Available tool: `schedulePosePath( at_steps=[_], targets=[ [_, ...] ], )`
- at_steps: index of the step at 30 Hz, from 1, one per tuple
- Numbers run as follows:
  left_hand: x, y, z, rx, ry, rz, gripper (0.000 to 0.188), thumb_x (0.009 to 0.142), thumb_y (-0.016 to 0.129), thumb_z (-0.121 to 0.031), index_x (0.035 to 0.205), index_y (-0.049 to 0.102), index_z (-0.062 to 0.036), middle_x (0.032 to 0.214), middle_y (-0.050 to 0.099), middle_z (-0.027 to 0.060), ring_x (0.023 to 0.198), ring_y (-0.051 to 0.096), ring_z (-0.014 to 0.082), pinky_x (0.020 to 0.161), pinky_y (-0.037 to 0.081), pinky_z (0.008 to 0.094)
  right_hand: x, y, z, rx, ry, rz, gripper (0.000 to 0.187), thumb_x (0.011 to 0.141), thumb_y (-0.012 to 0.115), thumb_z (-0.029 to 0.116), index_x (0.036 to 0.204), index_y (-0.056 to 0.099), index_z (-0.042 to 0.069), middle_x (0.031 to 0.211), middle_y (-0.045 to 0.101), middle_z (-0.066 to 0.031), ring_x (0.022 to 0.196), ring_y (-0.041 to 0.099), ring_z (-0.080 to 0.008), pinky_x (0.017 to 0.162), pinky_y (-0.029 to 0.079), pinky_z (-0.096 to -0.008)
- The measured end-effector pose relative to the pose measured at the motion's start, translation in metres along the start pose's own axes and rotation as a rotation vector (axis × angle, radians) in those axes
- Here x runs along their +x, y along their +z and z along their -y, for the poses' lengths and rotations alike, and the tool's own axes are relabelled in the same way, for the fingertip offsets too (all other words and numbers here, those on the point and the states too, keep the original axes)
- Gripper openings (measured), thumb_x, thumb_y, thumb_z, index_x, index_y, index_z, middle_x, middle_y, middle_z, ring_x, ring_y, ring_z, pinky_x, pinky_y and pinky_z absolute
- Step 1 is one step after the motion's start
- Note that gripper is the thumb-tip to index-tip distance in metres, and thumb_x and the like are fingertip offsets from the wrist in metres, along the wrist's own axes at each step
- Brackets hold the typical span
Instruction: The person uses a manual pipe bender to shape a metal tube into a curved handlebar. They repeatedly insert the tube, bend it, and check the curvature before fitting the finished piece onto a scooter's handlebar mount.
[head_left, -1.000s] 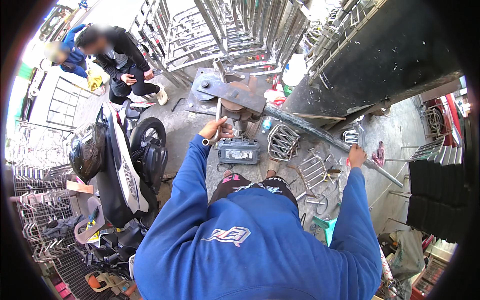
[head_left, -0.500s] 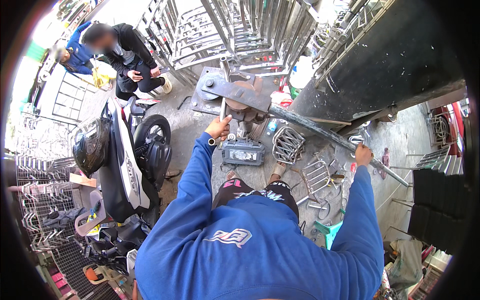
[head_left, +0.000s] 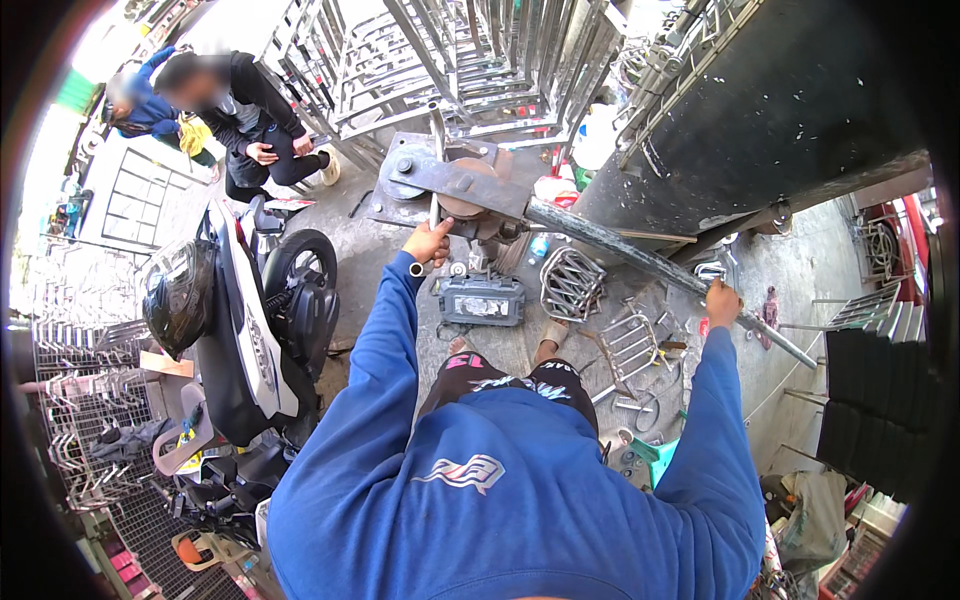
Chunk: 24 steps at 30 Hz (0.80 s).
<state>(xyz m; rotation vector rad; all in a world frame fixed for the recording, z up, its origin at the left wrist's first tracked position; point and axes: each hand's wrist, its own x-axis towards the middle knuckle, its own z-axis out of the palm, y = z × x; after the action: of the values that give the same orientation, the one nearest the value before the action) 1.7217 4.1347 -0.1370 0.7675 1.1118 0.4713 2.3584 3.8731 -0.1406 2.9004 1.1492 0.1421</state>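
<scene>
My left hand (head_left: 429,244) is closed around a thin metal tube (head_left: 435,208), whose open near end sticks out below my fist. Away from me, the tube runs into a manual pipe bender (head_left: 478,190) with steel plates and a round, rusty die. Its far end shows beyond the bender. A long, worn steel lever bar (head_left: 640,258) extends from the bender toward the right. My right hand (head_left: 722,303) grips that bar near its outer end. How the tube sits against the die is partly hidden by the top plate.
Below the bender lies a grey toolbox (head_left: 481,301), beside bundled bent metal pieces (head_left: 572,283) and a metal rack (head_left: 628,350). A motorcycle (head_left: 250,320) stands left. Two people are at the far left. Metal frames (head_left: 420,70) rise behind; a large black cylinder (head_left: 770,130) is at right.
My left hand and the tube have shifted slightly away from me, toward the bender. My right hand stays on the lever bar, which has hardly moved.
</scene>
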Motion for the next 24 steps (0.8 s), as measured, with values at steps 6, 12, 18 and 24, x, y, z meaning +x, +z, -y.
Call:
schedulePosePath(
  at_steps=[6, 12, 18, 24],
  targets=[
    [0.003, 0.000, -0.001, 0.009, -0.014, -0.018, 0.029, 0.102, 0.063, -0.037, 0.091, 0.043, -0.0184, 0.057, 0.036, -0.0060, 0.041, 0.037, 0.0070, 0.034, 0.034, 0.0284, -0.020, -0.018, 0.002, 0.037, 0.055, 0.060, 0.057, 0.098, 0.040, 0.047, 0.099, 0.078, 0.005, 0.102, 0.073, -0.0236, 0.104, 0.066, -0.0416, 0.107, 0.037, -0.0524],
    [-0.002, -0.007, 0.007, -0.181, 0.041, 0.121, 0.025, 0.101, 0.064, -0.029, 0.097, 0.042, -0.0175, 0.062, 0.039, -0.0048, 0.044, 0.038, 0.0065, 0.036, 0.033, 0.0262, -0.027, -0.022, 0.001, 0.076, -0.023, 0.021, 0.057, 0.098, 0.038, 0.047, 0.098, 0.078, 0.007, 0.099, 0.073, -0.0236, 0.101, 0.066, -0.0430, 0.106, 0.038, -0.0521],
    [-0.015, -0.007, 0.025, -0.700, -0.016, 0.175, 0.029, 0.106, 0.052, -0.041, 0.106, 0.051, -0.0115, 0.068, 0.037, -0.0040, 0.051, 0.036, 0.0058, 0.037, 0.030, 0.0220, -0.006, -0.018, 0.004, 0.105, -0.016, 0.057, 0.054, 0.096, 0.042, 0.047, 0.096, 0.079, 0.008, 0.092, 0.073, -0.0241, 0.096, 0.068, -0.0429, 0.106, 0.038, -0.0508],
    [-0.020, -0.004, 0.026, -0.503, 0.017, 0.105, 0.029, 0.106, 0.053, -0.041, 0.104, 0.051, -0.0120, 0.068, 0.037, -0.0038, 0.051, 0.037, 0.0062, 0.037, 0.032, 0.0229, 0.010, -0.019, 0.012, 0.162, 0.000, 0.013, 0.049, 0.095, 0.049, 0.047, 0.098, 0.080, 0.009, 0.093, 0.074, -0.0221, 0.097, 0.069, -0.0397, 0.107, 0.037, -0.0485]
  ],
)
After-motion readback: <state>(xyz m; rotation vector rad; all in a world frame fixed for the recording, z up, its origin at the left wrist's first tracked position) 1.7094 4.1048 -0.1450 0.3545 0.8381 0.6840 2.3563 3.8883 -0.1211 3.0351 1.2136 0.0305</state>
